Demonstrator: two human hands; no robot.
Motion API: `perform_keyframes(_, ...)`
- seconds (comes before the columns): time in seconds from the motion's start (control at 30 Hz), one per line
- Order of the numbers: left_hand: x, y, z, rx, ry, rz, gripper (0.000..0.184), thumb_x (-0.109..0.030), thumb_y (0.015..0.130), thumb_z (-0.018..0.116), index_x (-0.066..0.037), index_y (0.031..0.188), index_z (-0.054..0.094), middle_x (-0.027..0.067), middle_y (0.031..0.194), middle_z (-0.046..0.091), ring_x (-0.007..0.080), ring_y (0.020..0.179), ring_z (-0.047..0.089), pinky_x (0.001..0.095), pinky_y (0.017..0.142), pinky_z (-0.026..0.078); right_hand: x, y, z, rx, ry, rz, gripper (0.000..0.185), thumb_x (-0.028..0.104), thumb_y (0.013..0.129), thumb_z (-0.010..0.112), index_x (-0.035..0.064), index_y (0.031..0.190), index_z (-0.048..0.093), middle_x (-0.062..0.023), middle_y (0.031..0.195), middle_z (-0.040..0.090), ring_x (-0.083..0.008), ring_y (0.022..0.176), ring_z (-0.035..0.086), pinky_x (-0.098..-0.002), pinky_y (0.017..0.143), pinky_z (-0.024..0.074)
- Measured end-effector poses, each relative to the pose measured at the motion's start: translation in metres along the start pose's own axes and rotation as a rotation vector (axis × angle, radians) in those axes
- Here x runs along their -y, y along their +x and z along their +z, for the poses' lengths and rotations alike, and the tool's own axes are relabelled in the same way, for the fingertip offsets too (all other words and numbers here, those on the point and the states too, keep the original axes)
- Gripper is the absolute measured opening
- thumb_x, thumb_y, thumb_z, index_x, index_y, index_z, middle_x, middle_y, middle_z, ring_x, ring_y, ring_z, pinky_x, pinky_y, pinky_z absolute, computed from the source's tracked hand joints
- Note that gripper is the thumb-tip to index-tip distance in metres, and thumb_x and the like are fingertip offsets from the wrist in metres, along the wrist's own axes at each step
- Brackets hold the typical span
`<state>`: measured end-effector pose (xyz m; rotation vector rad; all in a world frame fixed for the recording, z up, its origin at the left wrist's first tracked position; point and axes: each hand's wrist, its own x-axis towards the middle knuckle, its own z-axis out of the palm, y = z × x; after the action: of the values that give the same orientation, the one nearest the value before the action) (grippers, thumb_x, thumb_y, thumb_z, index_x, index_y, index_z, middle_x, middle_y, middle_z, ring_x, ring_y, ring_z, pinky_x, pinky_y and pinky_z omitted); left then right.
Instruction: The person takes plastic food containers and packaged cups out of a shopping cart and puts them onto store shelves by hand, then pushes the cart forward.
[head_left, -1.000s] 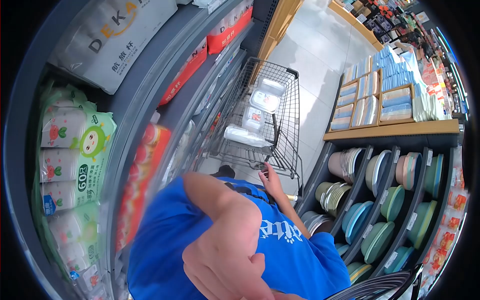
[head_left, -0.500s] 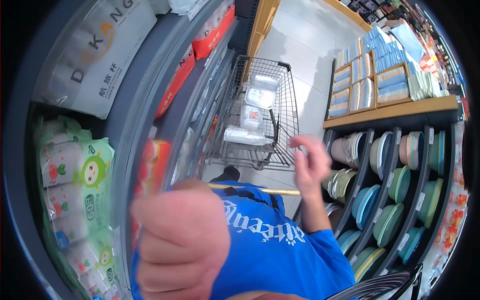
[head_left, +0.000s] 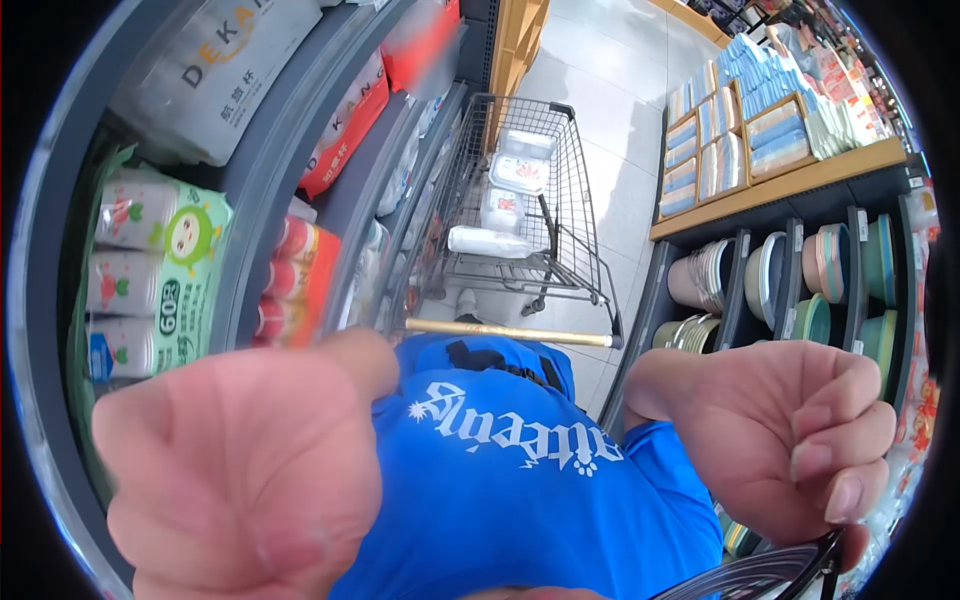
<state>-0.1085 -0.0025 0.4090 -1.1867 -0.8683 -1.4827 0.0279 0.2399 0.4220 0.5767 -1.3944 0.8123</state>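
Observation:
My right hand is raised close to the camera at the right, its fingers curled in. Its fingertips are at the dark frame corner of a pair of eyeglasses, which shows at the bottom edge. My left hand is lifted close to the camera at the lower left, palm side showing and slightly blurred. Its fingers are hidden or cut off by the view. Behind it on the shelf stands a green pack of paper cups. Between the hands is the blue shirt I wear.
A wire shopping cart with a yellow handle stands before me, holding several clear and white packages. Shelves with cup packs line the left. At the right are racks of bowls and folded towels.
My right hand has come up from beside the cart handle to the eyeglasses. The left hand has moved left and turned its palm side into view. The view has shifted slightly.

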Motion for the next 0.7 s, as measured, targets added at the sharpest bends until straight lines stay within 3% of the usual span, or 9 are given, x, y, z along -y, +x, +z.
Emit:
perform_keyframes(0.13, -0.039, 0.022, -0.005, -0.010, 0.083, 0.054, 0.023, -0.022, 0.101, 0.049, -0.025, 0.093, 0.071, -0.0176, 0.086, 0.064, 0.0004, 0.077, 0.054, 0.0220, 0.086, 0.039, 0.039, -0.003, -0.026, -0.069, 0.022, -0.050, 0.023, 0.024, 0.102, 0.053, 0.0137, 0.093, 0.072, 0.0096, 0.093, 0.069, -0.0039, 0.075, 0.053, -0.0201, 0.070, 0.0388)
perform_keyframes(0.3, -0.073, 0.013, 0.008, 0.010, 0.079, 0.121, 0.027, -0.036, 0.105, 0.042, -0.017, 0.112, 0.060, -0.0062, 0.094, 0.066, 0.0090, 0.076, 0.057, 0.0351, 0.083, 0.045, 0.081, -0.013, -0.019, -0.180, -0.037, -0.069, 0.024, 0.028, 0.104, 0.050, 0.0173, 0.103, 0.071, 0.0080, 0.094, 0.070, -0.0076, 0.080, 0.057, -0.0226, 0.073, 0.0414)
perform_keyframes(0.4, -0.071, -0.030, 0.020, 0.035, 0.047, -0.106, 0.031, -0.034, 0.105, 0.041, -0.008, 0.115, 0.054, 0.0062, 0.092, 0.066, 0.0184, 0.074, 0.059, 0.0422, 0.076, 0.050, 0.085, -0.040, -0.023, -0.132, -0.012, -0.031, 0.029, 0.033, 0.100, 0.056, 0.0089, 0.112, 0.064, -0.0036, 0.082, 0.059, -0.0167, 0.078, 0.058, -0.0334, 0.069, 0.0482)
perform_keyframes(0.47, -0.055, -0.082, 0.031, -0.006, 0.022, -0.269, 0.024, -0.021, 0.101, 0.049, 0.002, 0.107, 0.055, 0.0150, 0.081, 0.065, 0.0256, 0.070, 0.063, 0.0424, 0.071, 0.054, 0.063, -0.095, -0.045, -0.029, -0.356, 0.315, 0.021, 0.003, 0.091, 0.058, 0.0009, 0.112, 0.063, -0.0130, 0.092, 0.069, -0.0234, 0.091, 0.065, -0.0361, 0.084, 0.0514)
perform_keyframes(0.5, -0.061, -0.119, 0.025, 0.178, 0.167, -0.644, 0.017, -0.013, 0.099, 0.052, 0.003, 0.103, 0.058, 0.0156, 0.085, 0.066, 0.0258, 0.075, 0.064, 0.0375, 0.071, 0.053, 0.038, -0.134, -0.049, -0.038, -0.327, 0.504, 0.022, 0.005, 0.092, 0.060, 0.0001, 0.114, 0.063, -0.0138, 0.093, 0.069, -0.0237, 0.089, 0.065, -0.0366, 0.084, 0.0511)
perform_keyframes(0.57, -0.037, -0.202, 0.006, 0.638, 0.271, -0.988, 0.019, -0.013, 0.096, 0.057, -0.001, 0.110, 0.062, 0.0173, 0.092, 0.067, 0.0323, 0.082, 0.066, 0.0391, 0.076, 0.052, 0.001, -0.224, -0.079, 0.406, -0.613, 0.993, 0.027, 0.014, 0.095, 0.062, -0.0018, 0.116, 0.061, -0.0194, 0.104, 0.069, -0.0258, 0.092, 0.066, -0.0377, 0.082, 0.0511)
perform_keyframes(0.6, -0.036, -0.245, -0.008, 0.877, 0.331, -1.210, 0.025, -0.020, 0.097, 0.057, -0.002, 0.114, 0.061, 0.0199, 0.098, 0.068, 0.0372, 0.088, 0.066, 0.0441, 0.080, 0.051, -0.020, -0.300, -0.111, 0.828, -0.798, 0.959, 0.034, 0.025, 0.097, 0.060, -0.0007, 0.118, 0.061, -0.0220, 0.104, 0.069, -0.0345, 0.099, 0.065, -0.0469, 0.085, 0.0497)
perform_keyframes(0.63, -0.036, -0.313, -0.034, 0.989, 0.406, -1.108, 0.030, -0.026, 0.099, 0.053, -0.002, 0.114, 0.061, 0.0219, 0.100, 0.068, 0.0407, 0.097, 0.065, 0.0475, 0.083, 0.050, -0.006, -0.374, -0.127, 0.947, -1.077, 0.889, 0.041, 0.036, 0.097, 0.058, 0.0008, 0.116, 0.063, -0.0218, 0.106, 0.067, -0.0389, 0.107, 0.060, -0.0548, 0.095, 0.0431)
perform_keyframes(0.7, -0.069, -0.392, -0.084, 1.272, 0.576, -1.147, 0.029, -0.030, 0.098, 0.053, -0.003, 0.107, 0.060, 0.0229, 0.104, 0.068, 0.0410, 0.098, 0.065, 0.0536, 0.084, 0.046, 0.025, -0.434, -0.151, 1.347, -0.967, 1.409, 0.044, 0.042, 0.094, 0.059, 0.0041, 0.114, 0.065, -0.0195, 0.110, 0.064, -0.0372, 0.114, 0.055, -0.0579, 0.105, 0.0338)
